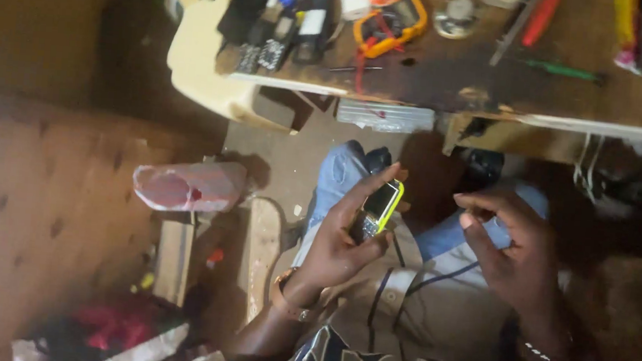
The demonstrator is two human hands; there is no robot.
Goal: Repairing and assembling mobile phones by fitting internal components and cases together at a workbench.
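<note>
Left hand (343, 239) at frame centre, grip closed around a small keypad mobile phone (374, 210) with yellow-green edging, thumb across its lower face, fingers behind its back. Right hand (510, 253) just right of centre, empty, fingers curled loosely and not closed on anything, fingertips near the phone but apart from it. Both over the lap, above blue jeans (340, 178) and a pale cloth.

Best handled with the phone kept tilted face-up and pinched by its rigid sides, thumb clear of the keys, and the free fingertips brought in slowly, given the dim light.

Phone: hard glossy plastic, slim rectangular bar, rounded corners, dark screen. Worn wooden desk (451, 80) across the upper frame, dark, scratched, chipped along its front edge. On it a yellow multimeter (391, 22) with red leads, a green-handled screwdriver (562, 70), several dark phone bodies at upper left of centre. Crumpled translucent plastic bag (191, 185) with a reddish tint at left, on the floor.
</note>
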